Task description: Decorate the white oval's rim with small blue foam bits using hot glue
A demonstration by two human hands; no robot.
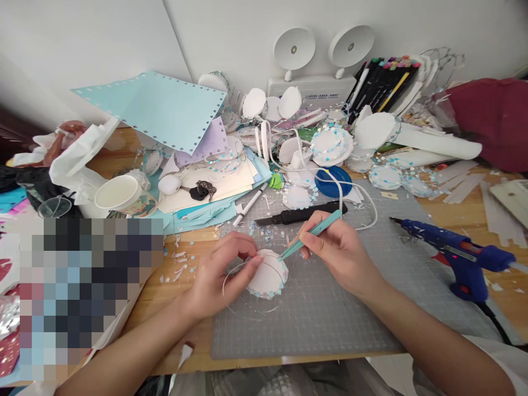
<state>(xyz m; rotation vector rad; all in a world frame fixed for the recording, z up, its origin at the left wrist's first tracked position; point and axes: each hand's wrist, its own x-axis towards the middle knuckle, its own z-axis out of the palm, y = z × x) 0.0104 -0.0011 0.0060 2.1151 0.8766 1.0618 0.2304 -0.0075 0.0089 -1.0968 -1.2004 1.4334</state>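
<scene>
My left hand (220, 269) pinches the upper left rim of a small white round disc (268, 278), its edge trimmed with tiny blue and white flower pieces. Thin wire (223, 287) loops around and across the disc, passing by my left fingers. In my right hand (340, 256) is a pair of teal tweezers (319, 227), held at a slant. Their tips meet the disc's upper right edge; whether they grip the wire there is too small to tell. Beneath lies a grey gridded cutting mat (330, 313). A black utility knife (301, 214) rests just beyond my hands.
A blue hot glue gun (457, 247) lies at the right. Several flower-trimmed white discs (332, 144) and a white cable (373, 212) crowd the back. Blue paper (165, 113), a paper cup (117, 192) and markers (379, 88) stand around. A two-headed lamp (313, 88) is by the wall.
</scene>
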